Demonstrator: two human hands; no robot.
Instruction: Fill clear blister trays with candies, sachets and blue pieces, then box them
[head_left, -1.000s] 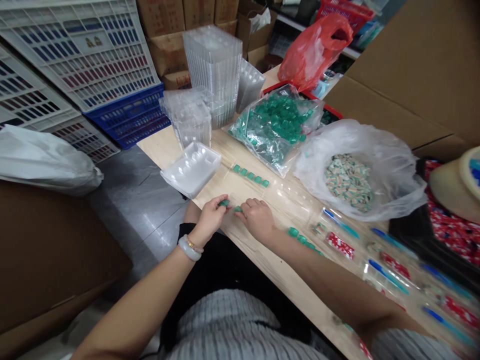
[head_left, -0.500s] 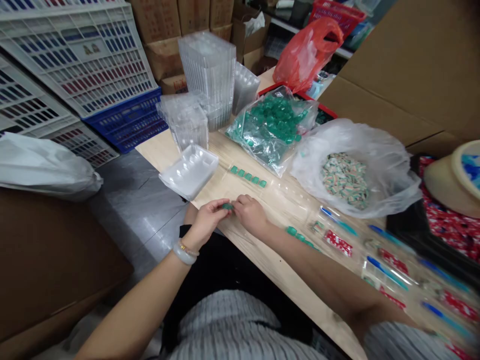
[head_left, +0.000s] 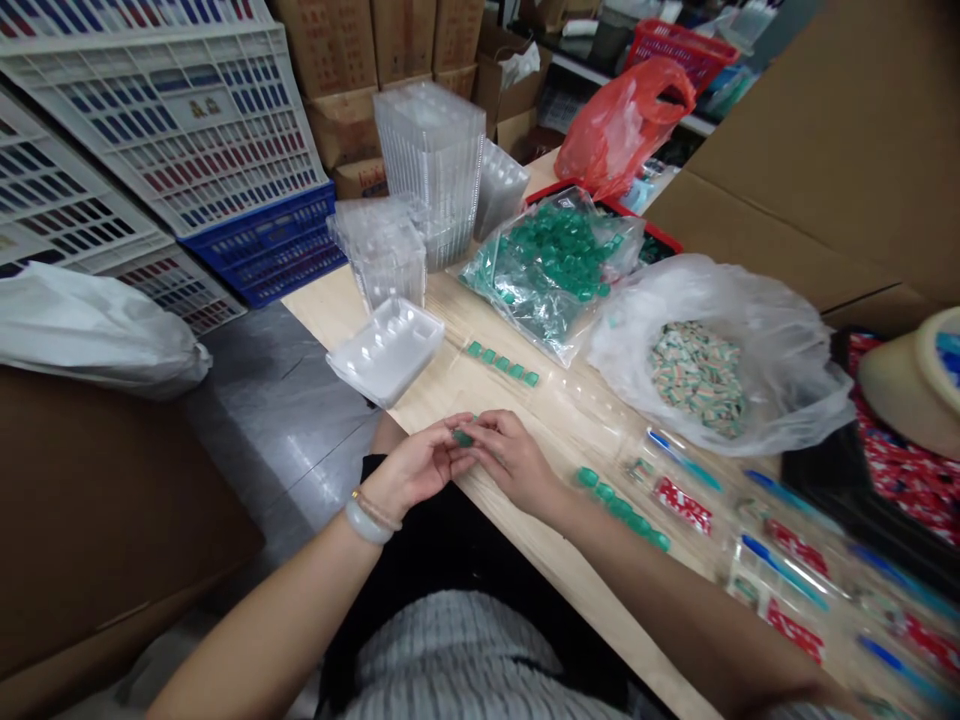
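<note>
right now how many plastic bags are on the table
3: a red bag at the far end, a clear bag of green pieces, and a white bag nearest. Others may be hidden.

At the near edge of the wooden table (head_left: 525,540), the left hand (head_left: 416,465) and right hand (head_left: 514,460) meet fingertip to fingertip, pinching a small green piece (head_left: 462,437) between them, with a row of green pieces (head_left: 502,363) lying just beyond and a white tray (head_left: 386,348) nearby.

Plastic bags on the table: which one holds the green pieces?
The clear bag beside the stacked trays; the white bag right of it holds striped pieces, and the red bag sits behind.
</note>
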